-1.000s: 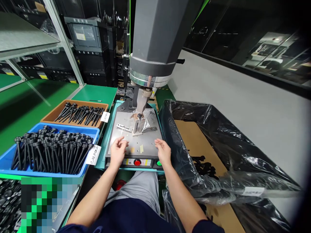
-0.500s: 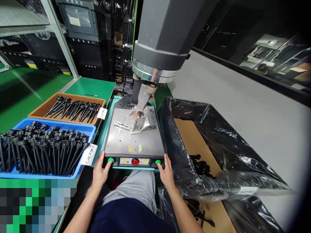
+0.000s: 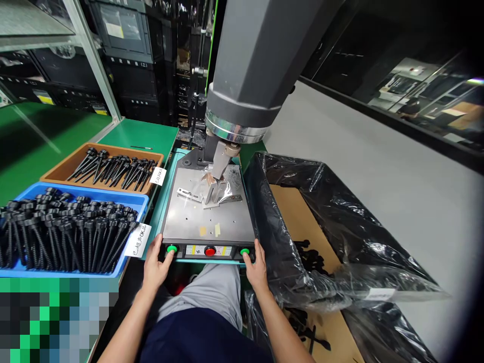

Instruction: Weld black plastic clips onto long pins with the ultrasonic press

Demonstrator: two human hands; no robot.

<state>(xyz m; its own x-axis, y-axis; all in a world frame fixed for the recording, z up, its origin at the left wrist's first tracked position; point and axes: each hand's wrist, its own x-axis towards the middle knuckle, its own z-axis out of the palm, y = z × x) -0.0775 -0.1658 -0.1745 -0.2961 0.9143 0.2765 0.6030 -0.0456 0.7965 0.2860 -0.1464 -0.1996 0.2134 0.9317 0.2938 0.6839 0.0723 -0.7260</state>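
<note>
My left hand [image 3: 156,264] rests at the left front corner of a press's metal base [image 3: 189,227]. Its thumb is on a green button [image 3: 172,249], and the other fingers stretch along the side. Mirroring it, my right hand [image 3: 257,266] has its thumb at the right green button [image 3: 245,251] and its fingers along the right edge. Both hands are open and hold nothing. Between the buttons is a red button [image 3: 210,251]. The press's metal horn [image 3: 221,160] reaches down into a fixture [image 3: 212,191] wrapped in clear film; any part beneath the tip is hidden.
On the left, a blue tray [image 3: 141,201] and an orange tray [image 3: 56,174] hold many black, bolt-like ribbed parts. To the right stands a box lined with black plastic [image 3: 325,186], with dark parts on cardboard. The grey press head [image 3: 245,75] hangs over the base.
The press head and its horn have come down, and the tip now sits lower in the fixture. My hands have stayed at the two green buttons.
</note>
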